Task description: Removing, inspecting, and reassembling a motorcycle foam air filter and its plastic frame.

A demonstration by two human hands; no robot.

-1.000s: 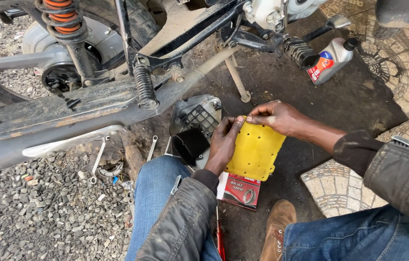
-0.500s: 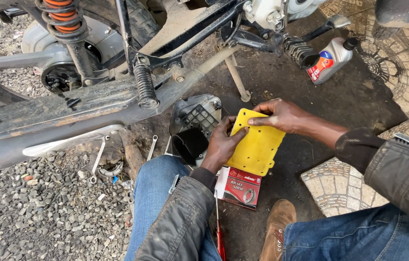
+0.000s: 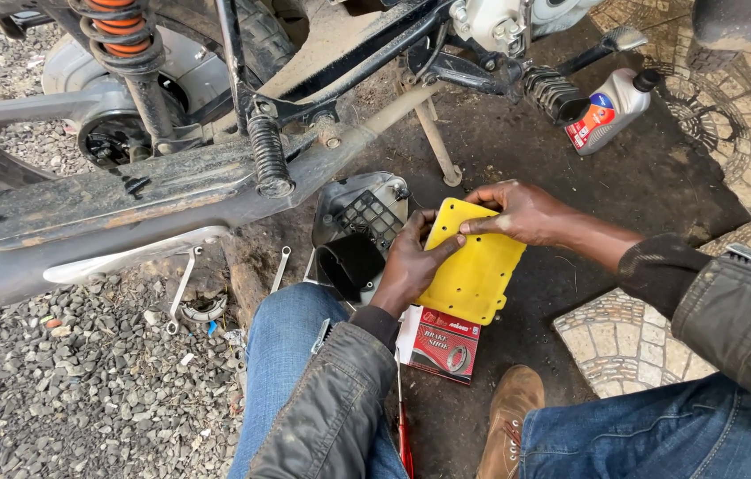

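We hold a flat yellow perforated rectangular pad [image 3: 473,270], apparently foam, in both hands above the dark oily ground beside a motorcycle. Our left hand [image 3: 409,264] grips the pad's left edge, thumb on the face and fingers curled behind; our right hand [image 3: 524,211] pinches its top edge, fingers closed on the corner area. The pad hangs tilted, its lower corner just over a small red and white cardboard box [image 3: 439,342] lying on the ground between our knees. Just left of the pad, touching or nearly so, sits a grey and black plastic housing with a grid opening [image 3: 359,232], off the machine and resting on the ground under the dusty frame rail [image 3: 127,200]. We judge the work to be midway: the housing is out and open, the yellow pad is in hand and not yet seated in it, and nothing is refitted to the motorcycle. Two slim metal spanners [image 3: 182,286] lie on the ground near the gravel edge, a grey oil bottle with a black cap [image 3: 608,108] stands tilted well apart at the far side, and a red-handled screwdriver [image 3: 404,435] lies by our left leg.
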